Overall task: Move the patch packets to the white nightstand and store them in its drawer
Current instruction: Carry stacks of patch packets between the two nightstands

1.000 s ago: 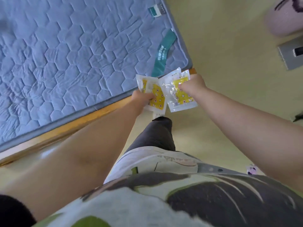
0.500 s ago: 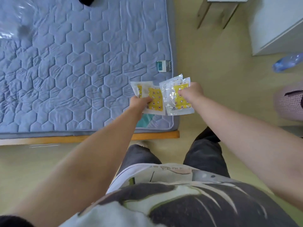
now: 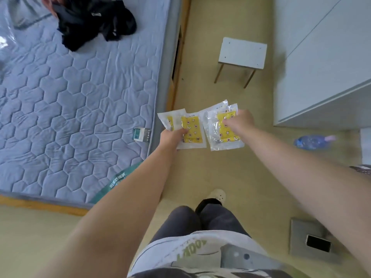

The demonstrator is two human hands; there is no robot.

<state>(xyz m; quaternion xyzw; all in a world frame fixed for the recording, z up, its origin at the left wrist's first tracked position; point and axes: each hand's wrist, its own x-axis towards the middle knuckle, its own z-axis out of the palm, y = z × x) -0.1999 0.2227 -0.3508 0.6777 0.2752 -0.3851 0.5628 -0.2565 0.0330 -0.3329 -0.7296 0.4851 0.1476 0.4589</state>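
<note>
A blue-grey quilted mattress with a hexagon stitch pattern [image 3: 80, 97] fills the left side, sitting on an orange-brown wooden bed frame [image 3: 174, 83]. A crumpled heap of black clothing [image 3: 94, 21] lies on the mattress near its far end. A small white and green label [image 3: 141, 134] sits at its right edge, and a dark green printed band [image 3: 118, 177] crosses the near corner.

A pale yellow floor [image 3: 220, 173] lies to the right. On it stand a small white square-topped stand on wooden legs [image 3: 243, 52] and a large white cabinet [image 3: 325, 67]. A blue plastic bottle [image 3: 311, 141] lies on its side just beside the cabinet, and a grey metal floor plate [image 3: 307, 233] sits nearer
</note>
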